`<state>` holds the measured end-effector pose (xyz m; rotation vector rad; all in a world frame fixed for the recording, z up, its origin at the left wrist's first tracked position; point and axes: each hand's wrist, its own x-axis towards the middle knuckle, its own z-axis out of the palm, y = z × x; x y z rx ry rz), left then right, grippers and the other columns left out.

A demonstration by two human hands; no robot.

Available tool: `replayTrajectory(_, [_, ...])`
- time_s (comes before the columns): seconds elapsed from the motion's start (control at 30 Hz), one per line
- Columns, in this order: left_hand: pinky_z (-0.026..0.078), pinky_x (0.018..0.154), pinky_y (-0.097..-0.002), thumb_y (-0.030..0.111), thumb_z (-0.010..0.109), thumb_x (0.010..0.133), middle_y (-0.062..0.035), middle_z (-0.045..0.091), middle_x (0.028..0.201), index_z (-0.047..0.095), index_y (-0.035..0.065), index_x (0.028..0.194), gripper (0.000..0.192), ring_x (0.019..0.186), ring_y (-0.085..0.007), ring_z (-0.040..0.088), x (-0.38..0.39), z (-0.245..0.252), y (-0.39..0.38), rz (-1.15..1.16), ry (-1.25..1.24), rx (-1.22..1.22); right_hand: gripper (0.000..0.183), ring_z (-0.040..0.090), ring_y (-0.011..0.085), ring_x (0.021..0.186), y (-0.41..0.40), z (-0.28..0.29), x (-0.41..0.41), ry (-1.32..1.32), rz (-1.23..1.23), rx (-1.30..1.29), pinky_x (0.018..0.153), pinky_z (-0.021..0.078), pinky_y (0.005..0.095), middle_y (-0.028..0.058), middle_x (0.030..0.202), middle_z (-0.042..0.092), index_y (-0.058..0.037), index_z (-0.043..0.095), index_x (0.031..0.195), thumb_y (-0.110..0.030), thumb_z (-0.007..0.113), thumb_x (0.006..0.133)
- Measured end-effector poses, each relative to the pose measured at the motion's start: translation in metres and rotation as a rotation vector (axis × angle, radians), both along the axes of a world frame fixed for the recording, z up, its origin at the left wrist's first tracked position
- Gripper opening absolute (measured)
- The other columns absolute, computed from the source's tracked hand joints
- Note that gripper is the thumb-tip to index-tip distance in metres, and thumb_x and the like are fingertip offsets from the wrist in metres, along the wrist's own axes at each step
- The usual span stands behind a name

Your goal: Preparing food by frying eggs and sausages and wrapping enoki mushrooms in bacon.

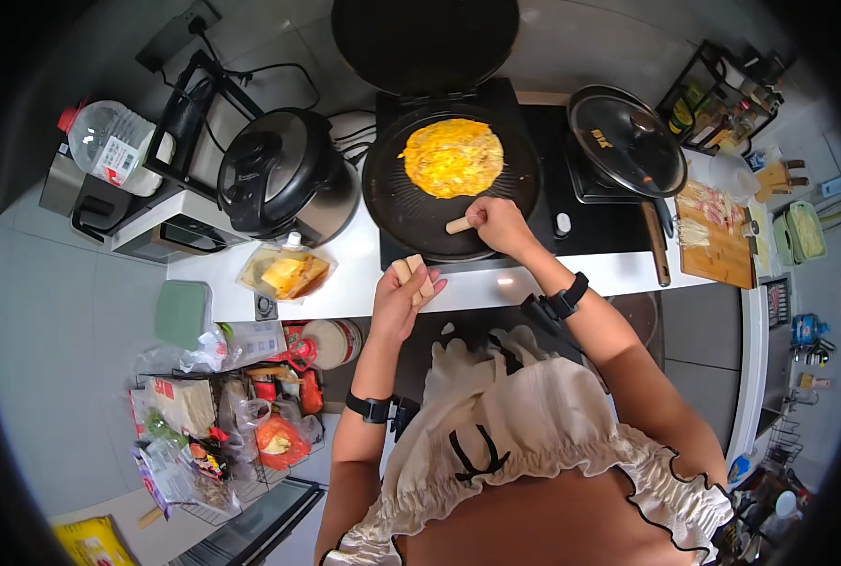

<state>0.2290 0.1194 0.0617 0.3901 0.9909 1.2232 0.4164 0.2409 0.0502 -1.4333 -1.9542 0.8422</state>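
Observation:
My left hand (401, 297) is closed around several pale sausage-like sticks (419, 272) at the counter's front edge, below the round electric griddle (399, 212). Over the griddle's lower right part, my right hand (495, 221) holds one similar pale stick (461, 225), its free end pointing left. A yellow egg-covered pancake (454, 157) lies flat on the upper part of the griddle's dark plate. The griddle's round lid (425, 42) stands raised behind it. Whether the stick touches the plate, I cannot tell.
An electric pressure cooker (286, 173) and a spouted pouch (287, 272) stand left. To the right are a lidded pan (625, 145), a small white-capped jar (562, 225) and a wooden cutting board (717, 247) with sliced food. A wire basket (251, 488) of packaged food sits lower left.

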Motion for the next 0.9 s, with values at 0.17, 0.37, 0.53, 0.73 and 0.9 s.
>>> replayTrajectory(0.17, [0.051,0.069,-0.0257,0.013,0.059,0.087,-0.01,0.062,0.097,0.049,0.0046,0.102,0.02,0.081,-0.0152,0.061,-0.037,0.001,0.025,-0.061,0.155,-0.039,0.009,0.059,0.032,0.084,-0.005,0.009,-0.023,-0.386,-0.026,0.091,0.076,0.0471,0.0382,0.0169,0.081,0.063,-0.0026,0.066,0.078,-0.008,0.065,0.072])
replayTrajectory(0.37, [0.045,0.061,-0.0215,0.012,0.054,0.088,-0.0104,0.062,0.096,0.053,0.0034,0.101,0.015,0.074,-0.0139,0.06,-0.047,0.002,0.053,-0.207,0.119,-0.055,0.015,0.059,0.0218,0.078,-0.025,0.049,-0.053,0.47,0.299,-0.072,0.069,0.0471,0.03,0.0101,0.078,0.062,-0.0021,0.066,0.086,0.002,0.065,0.072])
replayTrajectory(0.53, [0.042,0.055,-0.0207,0.009,0.052,0.088,-0.0097,0.062,0.091,0.051,0.0034,0.103,0.016,0.069,-0.0121,0.057,-0.059,-0.005,0.059,-0.311,0.066,-0.045,0.015,0.057,0.0163,0.068,-0.029,0.038,-0.06,0.321,0.324,-0.041,0.061,0.0456,0.0276,0.0073,0.079,0.061,-0.0015,0.065,0.088,0.002,0.065,0.074])
replayTrajectory(0.73, [0.037,0.049,-0.018,0.007,0.054,0.087,-0.009,0.061,0.087,0.05,0.0045,0.103,0.017,0.061,-0.0071,0.048,-0.086,-0.023,0.054,-0.141,0.194,-0.046,0.012,0.061,0.021,0.065,-0.01,0.001,-0.067,0.257,-0.171,-0.154,0.059,0.0459,0.0303,0.0124,0.073,0.062,-0.0005,0.065,0.084,-0.008,0.067,0.074])
replayTrajectory(0.9, [0.048,0.065,-0.0259,0.005,0.053,0.088,-0.0111,0.058,0.095,0.048,0.0034,0.11,0.023,0.077,-0.0136,0.054,-0.096,-0.02,0.048,0.008,-0.027,-0.066,0.014,0.062,0.0328,0.068,-0.006,-0.003,-0.099,0.08,-0.23,-0.096,0.066,0.048,0.0388,0.0181,0.07,0.062,0.0014,0.064,0.081,-0.011,0.065,0.074])
